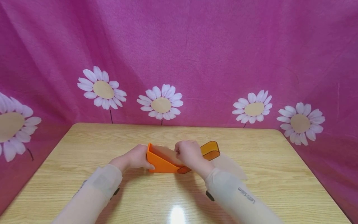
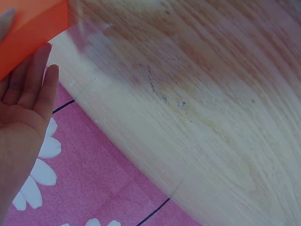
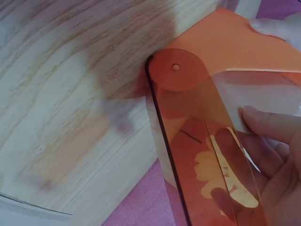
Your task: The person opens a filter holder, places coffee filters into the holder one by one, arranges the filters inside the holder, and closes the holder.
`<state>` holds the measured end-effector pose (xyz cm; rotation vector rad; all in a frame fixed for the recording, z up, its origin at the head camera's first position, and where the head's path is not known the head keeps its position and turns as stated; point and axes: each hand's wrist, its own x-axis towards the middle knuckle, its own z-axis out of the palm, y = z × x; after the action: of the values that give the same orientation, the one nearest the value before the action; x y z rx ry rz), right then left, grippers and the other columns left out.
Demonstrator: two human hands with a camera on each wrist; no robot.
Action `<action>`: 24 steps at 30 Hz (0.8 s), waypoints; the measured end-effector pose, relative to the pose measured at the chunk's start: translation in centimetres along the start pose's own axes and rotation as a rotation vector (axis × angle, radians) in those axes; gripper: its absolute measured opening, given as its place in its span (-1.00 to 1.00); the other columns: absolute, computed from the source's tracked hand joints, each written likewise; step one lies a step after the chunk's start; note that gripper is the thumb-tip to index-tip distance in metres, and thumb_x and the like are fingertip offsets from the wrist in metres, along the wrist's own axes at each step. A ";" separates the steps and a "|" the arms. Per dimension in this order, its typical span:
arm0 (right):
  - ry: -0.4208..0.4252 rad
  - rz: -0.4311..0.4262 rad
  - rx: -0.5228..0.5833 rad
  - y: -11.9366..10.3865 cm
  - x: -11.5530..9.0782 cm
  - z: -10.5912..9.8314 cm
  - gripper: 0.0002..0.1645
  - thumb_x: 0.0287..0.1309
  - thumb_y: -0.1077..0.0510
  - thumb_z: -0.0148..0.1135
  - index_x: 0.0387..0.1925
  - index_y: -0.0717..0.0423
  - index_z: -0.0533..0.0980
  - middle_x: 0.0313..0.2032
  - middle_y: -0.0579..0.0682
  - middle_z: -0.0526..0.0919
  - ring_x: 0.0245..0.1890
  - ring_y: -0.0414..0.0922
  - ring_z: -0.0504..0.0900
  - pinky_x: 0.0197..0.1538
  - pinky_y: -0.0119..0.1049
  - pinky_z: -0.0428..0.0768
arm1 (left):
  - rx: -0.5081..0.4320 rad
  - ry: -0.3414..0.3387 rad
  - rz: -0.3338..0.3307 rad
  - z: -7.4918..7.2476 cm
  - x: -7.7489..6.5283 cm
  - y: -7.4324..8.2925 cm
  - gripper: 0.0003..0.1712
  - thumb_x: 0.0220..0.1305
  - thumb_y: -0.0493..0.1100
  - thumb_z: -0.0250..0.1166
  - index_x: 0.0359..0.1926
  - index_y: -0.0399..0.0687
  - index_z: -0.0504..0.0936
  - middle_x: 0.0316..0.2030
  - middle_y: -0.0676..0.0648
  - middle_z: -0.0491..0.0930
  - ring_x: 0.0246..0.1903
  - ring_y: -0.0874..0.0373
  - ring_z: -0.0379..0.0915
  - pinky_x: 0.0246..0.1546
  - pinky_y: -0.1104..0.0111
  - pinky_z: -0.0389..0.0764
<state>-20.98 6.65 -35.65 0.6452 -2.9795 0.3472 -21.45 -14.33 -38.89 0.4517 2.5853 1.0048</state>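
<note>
Orange box [image 1: 163,163] looks light, stiff; your left hand [image 1: 137,157] grips its tall end, a sound hold. Your right hand [image 1: 190,153] pinches a probably fragile sheet [image 1: 167,153].

Pale wood-grain table [image 1: 251,140], far corners rounded, bright glare [image 1: 177,215] near bottom of head view. Magenta cloth [image 1: 195,46] behind and along both sides, soft folds at left. Five white daisies [image 1: 161,105] on cloth, tan centres, leftmost cut by view edge.

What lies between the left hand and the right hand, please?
Between the left hand and the right hand, the head view shows an orange, wedge-shaped plastic holder, with a thin, pale translucent sheet partly inside it.
</note>
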 end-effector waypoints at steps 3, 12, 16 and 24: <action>0.003 0.001 -0.018 0.0 0.0 -0.1 -0.86 -0.08 0.30 0.27 -0.59 -0.01 0.60 -0.54 -0.15 0.65 -0.46 -0.15 0.58 -0.27 -0.14 0.47 | 0.003 0.001 -0.006 0.0 0.0 0.1 -0.59 -0.14 -0.27 0.51 -0.21 0.02 0.57 -0.39 0.10 0.57 -0.36 0.17 0.42 -0.14 0.30 0.45; -0.051 0.040 -0.032 0.4 0.2 -0.8 -0.84 -0.10 0.22 0.33 -0.37 0.03 0.62 -0.43 -0.09 0.69 -0.36 -0.10 0.62 -0.26 -0.15 0.50 | -0.002 -0.011 0.020 0.0 0.1 0.1 -0.60 -0.14 -0.27 0.50 -0.21 0.00 0.58 -0.40 0.10 0.58 -0.38 0.16 0.43 -0.16 0.30 0.45; -0.064 0.034 -0.039 0.4 0.1 -1.8 -0.81 -0.11 0.20 0.37 -0.35 0.03 0.60 -0.43 -0.08 0.67 -0.36 -0.08 0.61 -0.23 -0.12 0.50 | 0.005 -0.005 0.019 0.0 0.1 0.1 -0.60 -0.14 -0.26 0.51 -0.21 0.00 0.58 -0.40 0.10 0.58 -0.38 0.16 0.42 -0.16 0.30 0.45; -0.038 0.004 0.025 0.3 -0.6 -4.6 -0.82 -0.05 0.17 0.35 -0.31 0.02 0.58 -0.39 -0.09 0.66 -0.34 -0.10 0.61 -0.25 -0.18 0.49 | -0.001 -0.002 0.033 0.0 -0.1 0.0 -0.57 -0.15 -0.26 0.51 -0.19 -0.01 0.57 -0.38 0.10 0.58 -0.37 0.17 0.43 -0.14 0.29 0.45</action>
<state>-20.46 8.25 -31.33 0.6554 -3.0175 0.3779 -21.41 -14.39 -38.86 0.4968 2.5832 1.0156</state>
